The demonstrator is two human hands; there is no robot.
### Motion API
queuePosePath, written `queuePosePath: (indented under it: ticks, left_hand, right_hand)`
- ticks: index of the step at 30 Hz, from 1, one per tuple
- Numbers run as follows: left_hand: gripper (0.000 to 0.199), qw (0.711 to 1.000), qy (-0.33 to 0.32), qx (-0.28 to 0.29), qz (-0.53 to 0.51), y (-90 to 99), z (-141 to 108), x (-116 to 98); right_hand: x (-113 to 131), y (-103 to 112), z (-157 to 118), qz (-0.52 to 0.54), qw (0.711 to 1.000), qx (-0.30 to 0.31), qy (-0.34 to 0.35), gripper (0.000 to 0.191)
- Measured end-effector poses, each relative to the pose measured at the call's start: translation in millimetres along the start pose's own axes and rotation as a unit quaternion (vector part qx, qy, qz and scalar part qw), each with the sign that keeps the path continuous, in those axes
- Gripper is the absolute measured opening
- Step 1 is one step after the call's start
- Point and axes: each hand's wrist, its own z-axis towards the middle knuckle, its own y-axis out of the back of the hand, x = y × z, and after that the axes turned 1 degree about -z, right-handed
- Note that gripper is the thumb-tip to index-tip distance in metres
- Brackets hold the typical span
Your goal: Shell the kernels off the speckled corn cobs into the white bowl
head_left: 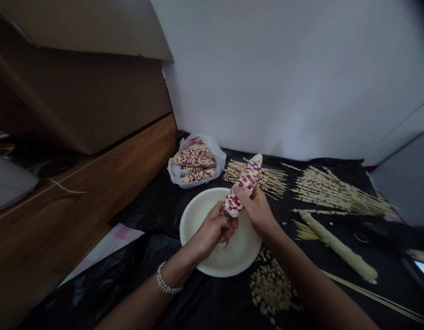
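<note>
Corn (245,187) clamped in left hand (212,231) and right hand (260,211) over bowl (188,217), mostly unstripped, with one cob (339,247) bare, bagged ears (194,161) full

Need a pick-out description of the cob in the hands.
Find the white bowl on the black sheet. Over it, the left hand and right hand hold a magenta-and-cream corn cob. Unlike the similar cobs in the plastic bag, this one is in the air.
</note>
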Motion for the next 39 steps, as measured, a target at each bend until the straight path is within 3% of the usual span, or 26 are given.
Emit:
queuePosePath:
  ticks: [6,16,20,23,29,39]
  left_hand:
    - [0.021,0.998,0.008,0.032,-0.057,-0.8,-0.7,-8.5]
    - [0.024,0.999,-0.011,0.045,0.027,7.3,4.5,6.6]
    - [0.016,0.999,-0.011,0.018,0.032,4.0,2.6,6.6]
    - [0.025,0.999,-0.003,-0.017,0.035,-0.4,0.5,3.2]
    - [0.023,0.999,0.014,0.034,-0.034,-1.4,-1.0,-5.3]
    - [0.018,1.0,-0.016,0.01,0.024,4.7,3.1,10.1]
  right_hand:
    - [4.8,3.6,1.9,-0.012,1.0,-0.002,0.007,0.046]
    - [-4.6,5.3,0.6,-0.091,0.994,-0.022,0.053,0.045]
    - [-10.1,2.9,-0.5,-0.085,0.994,-0.008,0.061,0.046]
    - [-14.2,3.3,0.8,-0.059,0.997,-0.003,0.059,0.043]
    - [-12.1,7.2,3.8,-0.059,0.996,-0.007,0.059,0.044]
    - [-10.3,1.9,-3.0,-0.127,0.989,-0.029,0.066,0.045]
